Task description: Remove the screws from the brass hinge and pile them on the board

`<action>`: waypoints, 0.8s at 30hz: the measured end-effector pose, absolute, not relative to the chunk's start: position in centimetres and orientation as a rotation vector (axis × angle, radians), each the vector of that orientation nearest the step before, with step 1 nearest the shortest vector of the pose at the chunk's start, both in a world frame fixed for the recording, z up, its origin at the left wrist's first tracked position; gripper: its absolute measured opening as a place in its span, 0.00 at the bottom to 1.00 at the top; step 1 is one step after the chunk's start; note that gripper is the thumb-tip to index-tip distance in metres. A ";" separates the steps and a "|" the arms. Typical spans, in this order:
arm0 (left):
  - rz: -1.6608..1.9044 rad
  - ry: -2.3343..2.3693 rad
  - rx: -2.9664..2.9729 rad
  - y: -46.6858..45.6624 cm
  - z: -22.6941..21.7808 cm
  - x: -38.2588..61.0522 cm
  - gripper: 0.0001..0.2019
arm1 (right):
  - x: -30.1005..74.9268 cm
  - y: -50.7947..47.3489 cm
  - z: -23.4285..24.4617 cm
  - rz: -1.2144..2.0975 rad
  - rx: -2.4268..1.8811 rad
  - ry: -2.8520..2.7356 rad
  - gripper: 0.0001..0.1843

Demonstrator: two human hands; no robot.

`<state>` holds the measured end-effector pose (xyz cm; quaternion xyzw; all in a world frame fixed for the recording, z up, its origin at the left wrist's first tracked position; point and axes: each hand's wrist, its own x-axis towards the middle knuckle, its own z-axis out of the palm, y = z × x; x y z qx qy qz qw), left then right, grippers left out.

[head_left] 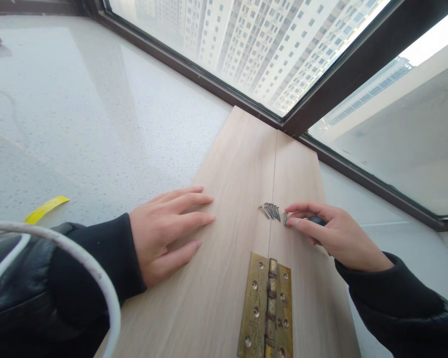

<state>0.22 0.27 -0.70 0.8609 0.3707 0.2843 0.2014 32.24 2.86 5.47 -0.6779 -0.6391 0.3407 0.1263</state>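
Note:
Two light wooden boards lie side by side on a white speckled sill, joined across their seam by a brass hinge. Several small screws lie in a loose pile on the seam above the hinge. My left hand rests flat on the left board, fingers stretched out. My right hand is on the right board, its fingertips pinching one screw just right of the pile; a dark object, partly hidden, sits under its fingers.
A window with a dark frame runs along the far edge of the boards. The white sill stretches left, with a yellow strip on it. A white cable loops over my left sleeve.

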 end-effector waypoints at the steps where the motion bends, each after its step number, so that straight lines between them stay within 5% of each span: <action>1: 0.795 1.035 2.409 0.3 -0.7 0.2 0.17 | 32.1 2.8 5.4 0.993 -1.966 -1.848 0.20; 10: 0.787 1.045 2.412 0.3 -0.8 0.1 0.17 | 32.6 2.6 4.9 1.001 -1.903 -1.842 0.20; 19: 0.807 1.033 2.420 0.3 -1.7 0.0 0.18 | 40.8 0.6 2.2 0.366 -2.371 -1.654 0.14; 24: 0.817 1.093 2.433 0.4 -1.8 0.0 0.20 | 43.2 -1.5 0.1 0.415 -2.447 -1.643 0.15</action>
